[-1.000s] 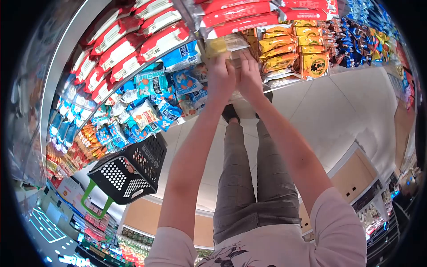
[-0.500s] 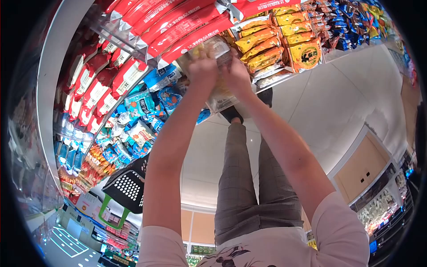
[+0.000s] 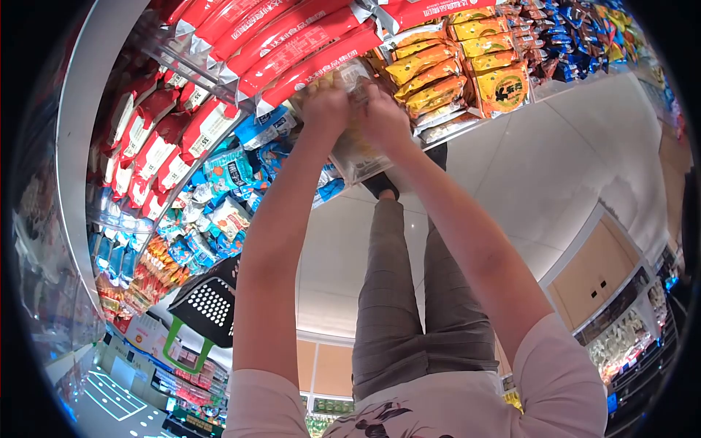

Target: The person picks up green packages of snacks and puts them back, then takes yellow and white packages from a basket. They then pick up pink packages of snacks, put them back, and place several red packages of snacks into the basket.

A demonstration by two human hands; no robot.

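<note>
Both my hands reach into a shelf section of clear-wrapped, pale yellow snack packets (image 3: 358,150). My left hand (image 3: 326,109) is closed, its fingers curled at a clear-wrapped snack packet (image 3: 352,73). Beside it, my right hand (image 3: 385,120) is closed too, with its fingertips on the same packet's right side. Blur and the hands themselves hide much of that packet, and its print cannot be read. Orange and yellow snack bags (image 3: 431,80) stand in rows just right of my right hand. Blue snack bags (image 3: 274,157) lie to the left of my left hand.
Long red packages (image 3: 292,58) lie on the shelf above my hands. More red-and-white packs (image 3: 179,150) fill the left side. A black basket with a green handle (image 3: 208,306) is at lower left. Below the shelf edge lies the tiled floor (image 3: 555,146).
My hands have moved slightly apart: the left a little left, the right slightly down. They stay at the clear-wrapped packets.
</note>
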